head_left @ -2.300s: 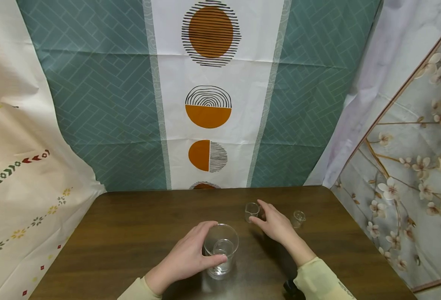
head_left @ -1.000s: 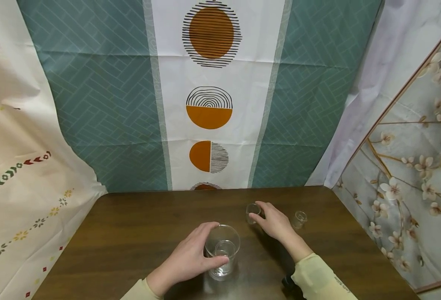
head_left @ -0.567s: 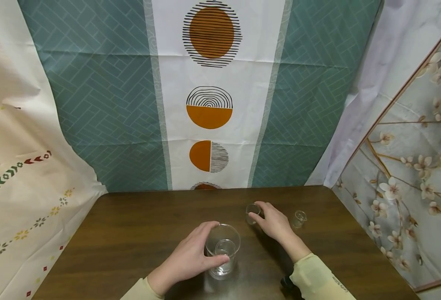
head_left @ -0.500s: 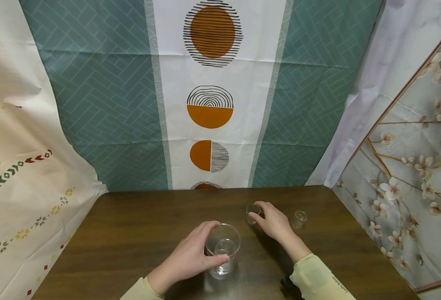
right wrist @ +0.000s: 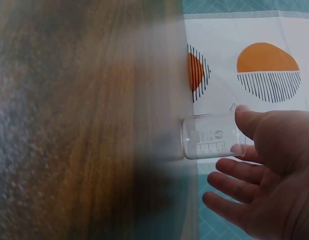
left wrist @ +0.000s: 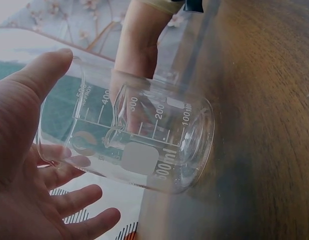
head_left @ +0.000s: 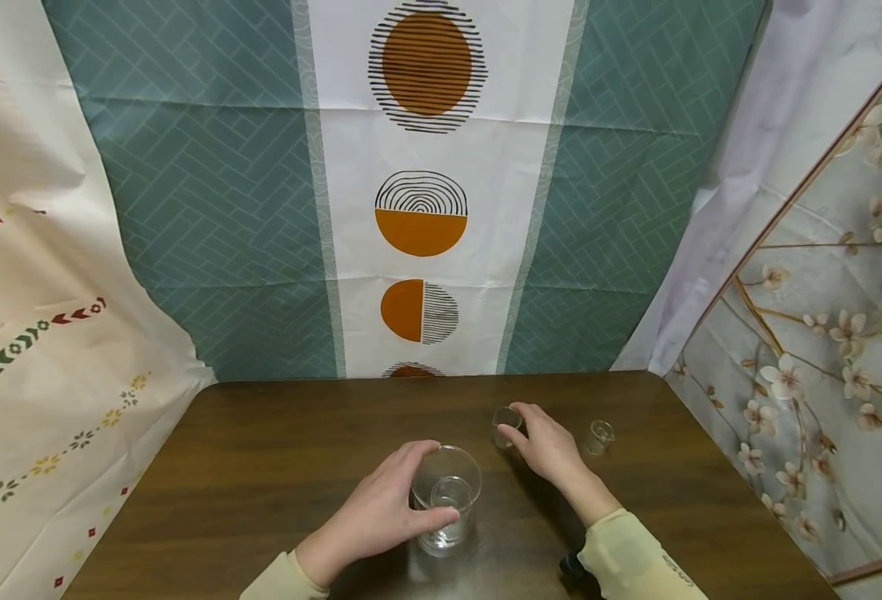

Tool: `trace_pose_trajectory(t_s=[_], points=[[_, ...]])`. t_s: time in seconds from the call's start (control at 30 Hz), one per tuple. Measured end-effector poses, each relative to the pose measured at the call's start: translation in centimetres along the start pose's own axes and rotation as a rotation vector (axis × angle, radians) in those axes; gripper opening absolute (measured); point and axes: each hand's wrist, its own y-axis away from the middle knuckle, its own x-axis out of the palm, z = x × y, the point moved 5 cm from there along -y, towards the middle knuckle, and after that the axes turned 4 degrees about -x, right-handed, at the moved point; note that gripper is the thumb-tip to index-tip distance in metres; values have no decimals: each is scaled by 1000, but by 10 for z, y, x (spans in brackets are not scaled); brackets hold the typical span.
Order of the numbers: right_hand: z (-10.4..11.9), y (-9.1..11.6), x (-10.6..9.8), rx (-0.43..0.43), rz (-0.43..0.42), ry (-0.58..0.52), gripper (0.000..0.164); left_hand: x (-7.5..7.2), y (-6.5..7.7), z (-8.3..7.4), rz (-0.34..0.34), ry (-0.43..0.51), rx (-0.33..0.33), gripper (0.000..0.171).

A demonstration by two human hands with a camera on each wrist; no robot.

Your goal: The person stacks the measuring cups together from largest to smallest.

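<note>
Head: high, facing forward and down over the tabletop [head_left: 283, 475]
Left wrist: close at large beaker [left wrist: 139, 157], turned sideways
Right wrist: close at small beaker [right wrist: 210, 134], sideways
Head and left wrist share: large beaker, printed cloth [head_left: 422, 233]

One large beaker [left wrist: 139, 157], three smaller beakers [right wrist: 212, 137], one brown table [head_left: 283, 454]

A large clear glass beaker [left wrist: 139, 157] with a white printed scale and blank white label patch stands upright near the middle of the table [head_left: 298, 450], its rim between the left hand's [head_left: 384, 508] thumb and fingers. A smaller clear beaker [head_left: 452, 492] sits inside it. Farther and to the right, a small clear beaker [right wrist: 209, 135] with white markings stands upright, pinched by the right hand [head_left: 549, 442].
</note>
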Motion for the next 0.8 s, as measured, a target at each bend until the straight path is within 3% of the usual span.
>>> trace_pose_trajectory(t_s=[0.8], points=[[1, -1, 1, 4, -45, 3, 53, 0, 0, -1, 5, 6, -16, 87]])
